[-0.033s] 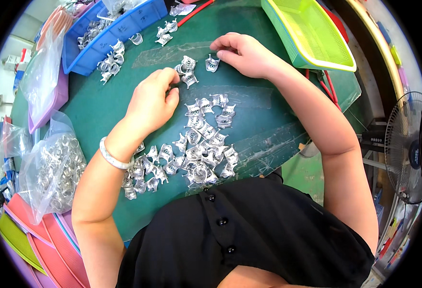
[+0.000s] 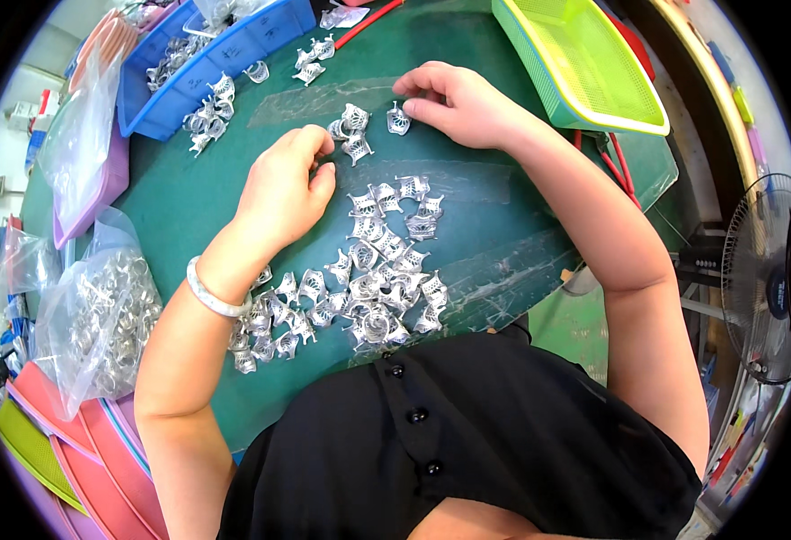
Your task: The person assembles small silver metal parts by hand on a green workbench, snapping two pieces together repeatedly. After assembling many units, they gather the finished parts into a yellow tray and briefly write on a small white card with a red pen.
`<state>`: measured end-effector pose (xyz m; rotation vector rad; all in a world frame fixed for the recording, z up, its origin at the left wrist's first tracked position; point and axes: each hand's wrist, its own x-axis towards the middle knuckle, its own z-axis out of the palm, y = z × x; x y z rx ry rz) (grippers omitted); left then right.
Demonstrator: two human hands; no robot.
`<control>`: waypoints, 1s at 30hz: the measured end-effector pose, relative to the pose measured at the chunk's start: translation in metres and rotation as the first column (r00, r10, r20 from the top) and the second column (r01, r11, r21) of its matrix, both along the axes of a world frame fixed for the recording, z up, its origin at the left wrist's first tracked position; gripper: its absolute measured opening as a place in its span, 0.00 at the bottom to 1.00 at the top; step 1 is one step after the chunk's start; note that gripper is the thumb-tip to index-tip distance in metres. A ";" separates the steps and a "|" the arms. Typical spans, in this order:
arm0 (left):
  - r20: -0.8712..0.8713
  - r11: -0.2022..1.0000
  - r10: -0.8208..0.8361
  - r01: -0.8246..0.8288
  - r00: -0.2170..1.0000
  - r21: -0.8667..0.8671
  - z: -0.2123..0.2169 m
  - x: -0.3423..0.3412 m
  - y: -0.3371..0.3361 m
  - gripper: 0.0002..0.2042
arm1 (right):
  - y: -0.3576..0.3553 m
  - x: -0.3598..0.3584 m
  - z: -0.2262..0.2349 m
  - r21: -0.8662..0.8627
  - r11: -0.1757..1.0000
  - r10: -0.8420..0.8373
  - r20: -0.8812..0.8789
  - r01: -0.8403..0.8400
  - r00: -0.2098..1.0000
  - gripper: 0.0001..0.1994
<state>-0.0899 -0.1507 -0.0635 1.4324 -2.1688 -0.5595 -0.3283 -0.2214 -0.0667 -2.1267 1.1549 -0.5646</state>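
Observation:
Silver openwork metal pieces, curved and with small prongs, lie on the green tabletop (image 2: 179,189). My left hand (image 2: 287,184) rests with its fingertips against a small cluster of these pieces (image 2: 354,135), thumb held apart from the fingers. Just right of that cluster lies a single openwork piece (image 2: 398,119). The thumb of my right hand (image 2: 458,103) is at this piece's upper right edge; a gap shows between thumb and bent fingers. Nearer my body spreads a large heap of the same pieces (image 2: 382,288), partly behind my left wrist.
At the back left stands a blue bin (image 2: 148,121) of metal pieces, with small groups (image 2: 208,115) beside it. A clear bag of pieces (image 2: 112,328) sits at left. A lime-green basket (image 2: 593,63) is back right, red-handled pliers (image 2: 619,166) below it, a fan (image 2: 760,279) farther right.

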 end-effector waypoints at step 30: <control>-0.034 0.985 0.153 -0.150 0.988 0.087 -0.007 0.007 -0.006 0.12 | 0.020 0.015 -0.007 -0.223 0.911 0.345 -0.045 -0.346 0.938 0.06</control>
